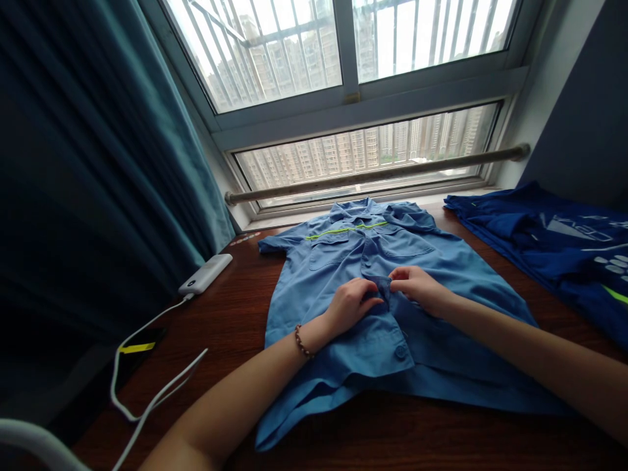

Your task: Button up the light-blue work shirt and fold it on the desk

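Observation:
A light blue short-sleeved work shirt (304, 314) lies spread front side up, its collar toward the window and a yellow-green stripe across the chest. My left hand (350, 304), with a beaded bracelet on the wrist, pinches the edge of the shirt's button placket about halfway down. Close on its right, my right hand (417, 288) grips the same placket between thumb and fingers. The cloth is slightly lifted between them. Any button at the fingertips is hidden. Near the hem, one large blue button (401, 352) shows on the loose front flap.
The shirt rests on a dark reddish wooden surface (220, 307). On the left lie a white power bank (206, 273) and its white cable (115, 373), beside a dark curtain (122, 131). A folded dark blue garment (554, 229) lies right. A metal rail (383, 175) crosses the window.

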{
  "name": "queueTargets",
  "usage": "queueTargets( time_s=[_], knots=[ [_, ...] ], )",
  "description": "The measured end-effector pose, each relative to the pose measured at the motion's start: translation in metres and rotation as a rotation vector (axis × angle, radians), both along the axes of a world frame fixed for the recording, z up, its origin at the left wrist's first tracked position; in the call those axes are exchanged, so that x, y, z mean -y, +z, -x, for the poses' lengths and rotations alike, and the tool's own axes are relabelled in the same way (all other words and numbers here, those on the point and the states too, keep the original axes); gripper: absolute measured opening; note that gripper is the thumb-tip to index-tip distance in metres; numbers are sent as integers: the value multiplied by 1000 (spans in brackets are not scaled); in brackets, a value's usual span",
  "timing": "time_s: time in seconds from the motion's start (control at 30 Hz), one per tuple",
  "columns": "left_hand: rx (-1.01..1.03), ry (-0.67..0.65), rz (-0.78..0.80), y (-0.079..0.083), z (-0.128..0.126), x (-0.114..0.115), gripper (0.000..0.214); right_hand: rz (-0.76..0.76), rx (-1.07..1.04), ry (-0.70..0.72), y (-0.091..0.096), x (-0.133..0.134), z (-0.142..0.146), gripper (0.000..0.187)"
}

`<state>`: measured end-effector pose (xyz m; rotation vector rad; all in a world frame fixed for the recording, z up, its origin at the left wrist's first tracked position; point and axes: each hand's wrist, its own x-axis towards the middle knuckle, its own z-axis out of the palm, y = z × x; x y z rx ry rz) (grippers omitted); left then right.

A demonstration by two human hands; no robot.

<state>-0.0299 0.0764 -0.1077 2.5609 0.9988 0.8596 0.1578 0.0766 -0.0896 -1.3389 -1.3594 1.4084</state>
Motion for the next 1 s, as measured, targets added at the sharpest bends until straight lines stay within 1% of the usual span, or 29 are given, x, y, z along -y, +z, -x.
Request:
queueTargets(
  time_s=[0.07, 0.13, 0.23, 0.33, 0.43, 0.5, 0.57, 0.63, 0.7, 0.8, 1.0],
  knots=[
    [34, -8, -6, 1, 0, 0, 25, -76, -22, -80, -3, 0, 1, 16],
    [51, -20, -8, 1, -1, -1, 24, -168, 10, -103, -6, 0, 2, 18],
    [83, -45, 4, 1, -2, -1, 22, -254, 78, -54, -10, 3, 5, 18],
    [122, -47, 34, -1, -2, -2, 20, -229, 66, -17, -13, 5, 8, 19],
    [160, -23, 83, -2, -2, -2, 22, -217, 96, -21, -15, 5, 9, 18],
    [183, 3, 111, -2, -1, -2, 25, -279, 165, -40, -16, 5, 8, 15],
    [186, 21, 120, -3, -1, -2, 27, -378, 232, -48, -17, 6, 8, 12],
    [174, 25, 117, -3, -1, -2, 25, -444, 248, -30, -18, 7, 9, 11],
    [169, 18, 112, -4, -1, -3, 24, -432, 208, 1, -19, 7, 10, 11],
    [174, -8, 100, -5, -1, -3, 23, -362, 95, 33, -22, 6, 11, 13],
    [177, -23, 54, -4, 0, -3, 23, -304, -43, 47, -22, 5, 11, 17]
  ],
)
